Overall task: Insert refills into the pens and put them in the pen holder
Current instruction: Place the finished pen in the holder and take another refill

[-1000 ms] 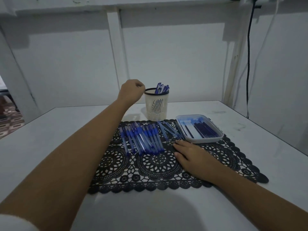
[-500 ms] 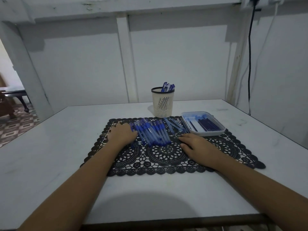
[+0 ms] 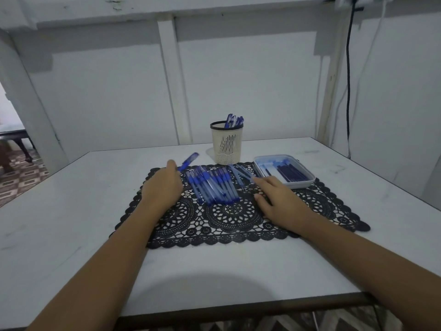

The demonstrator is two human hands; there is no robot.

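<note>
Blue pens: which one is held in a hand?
The blue plastic pen in the left hand; others lie on the black lace mat or stand in the cream mesh holder.

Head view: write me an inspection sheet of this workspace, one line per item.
Surface: white table with a black lace mat on it.
Job's things: row of blue pens lying on the mat; pale loose barrels beside it; tray of dark refills at the mat's far right corner; pen holder behind the mat, with finished pens standing in it.
Clutter: nothing seen.
Hands: left hand grips a blue pen left of the row; right hand lies open on the mat, fingertips at the loose barrels.
Cables: black cable and white cable hang down the right wall.
Surroundings: white panelled wall; patterned floor at left.
</note>
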